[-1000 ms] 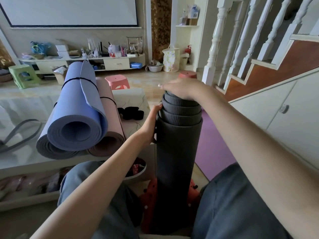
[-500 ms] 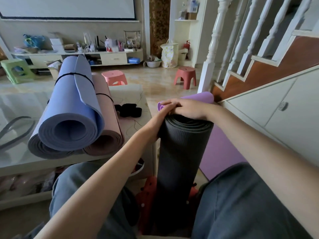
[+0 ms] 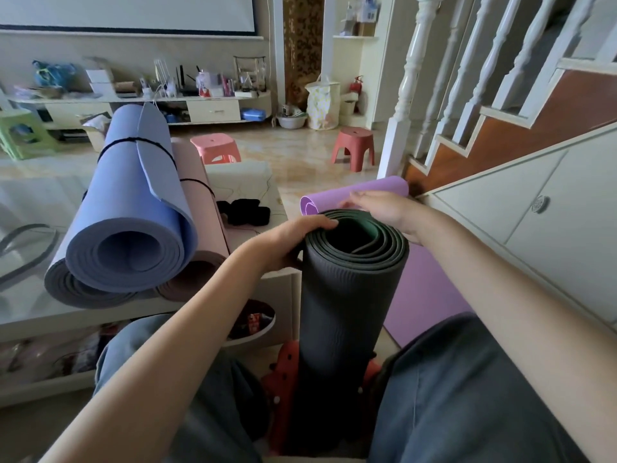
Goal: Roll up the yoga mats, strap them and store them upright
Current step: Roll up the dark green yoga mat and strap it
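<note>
Between the knees, upright dark mat (image 3: 350, 295), left hand (image 3: 293, 242) gripping rim, no readable writing

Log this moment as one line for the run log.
dark mat: rolled, upright, unstrapped | left hand: grips rim | right hand: open behind top | next: strap

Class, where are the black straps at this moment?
In the head view, the black straps lie left of centre on the table, just right of the pink mat and behind the left hand.
</note>
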A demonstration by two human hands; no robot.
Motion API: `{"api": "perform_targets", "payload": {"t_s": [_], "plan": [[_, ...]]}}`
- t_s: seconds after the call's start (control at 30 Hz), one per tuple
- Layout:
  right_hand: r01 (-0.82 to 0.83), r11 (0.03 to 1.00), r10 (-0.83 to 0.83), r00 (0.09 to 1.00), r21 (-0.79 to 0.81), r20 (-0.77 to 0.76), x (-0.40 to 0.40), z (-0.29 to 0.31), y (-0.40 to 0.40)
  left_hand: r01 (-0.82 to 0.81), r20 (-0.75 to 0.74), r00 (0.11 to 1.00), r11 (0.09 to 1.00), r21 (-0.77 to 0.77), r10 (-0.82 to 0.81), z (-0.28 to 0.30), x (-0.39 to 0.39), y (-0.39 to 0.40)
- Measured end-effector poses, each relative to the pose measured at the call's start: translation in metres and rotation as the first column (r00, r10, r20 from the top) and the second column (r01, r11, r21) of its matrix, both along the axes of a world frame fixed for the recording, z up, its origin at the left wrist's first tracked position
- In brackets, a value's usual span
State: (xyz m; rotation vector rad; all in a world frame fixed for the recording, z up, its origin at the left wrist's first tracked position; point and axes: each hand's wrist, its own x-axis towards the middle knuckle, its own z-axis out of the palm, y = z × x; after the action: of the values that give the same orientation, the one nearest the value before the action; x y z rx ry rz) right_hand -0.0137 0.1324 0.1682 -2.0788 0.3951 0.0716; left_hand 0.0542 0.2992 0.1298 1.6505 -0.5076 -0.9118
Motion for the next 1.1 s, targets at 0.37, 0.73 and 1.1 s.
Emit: {"api": "perform_targets", "payload": {"t_s": [0.37, 0.73, 1.1], "plan": [[0.100, 0.945, -0.026, 0.972, 0.311, -0.232, -0.017, -0.005, -0.025, -0.038, 0.165, 0.986, 0.981, 0.190, 0.006, 0.024, -0.004, -0.020], [0.101, 0.971, -0.053, 0.974, 0.215, -0.218, -0.011, -0.006, -0.025, 0.016, 0.440, 0.862, 0.882, 0.471, -0.251, 0.034, -0.006, -0.018], [-0.097, 0.954, 0.080, 0.994, -0.283, -0.069, -0.008, 0.018, -0.018, -0.110, 0.709, 0.493, 0.772, 0.626, -0.504, 0.033, -0.018, -0.034]]}}
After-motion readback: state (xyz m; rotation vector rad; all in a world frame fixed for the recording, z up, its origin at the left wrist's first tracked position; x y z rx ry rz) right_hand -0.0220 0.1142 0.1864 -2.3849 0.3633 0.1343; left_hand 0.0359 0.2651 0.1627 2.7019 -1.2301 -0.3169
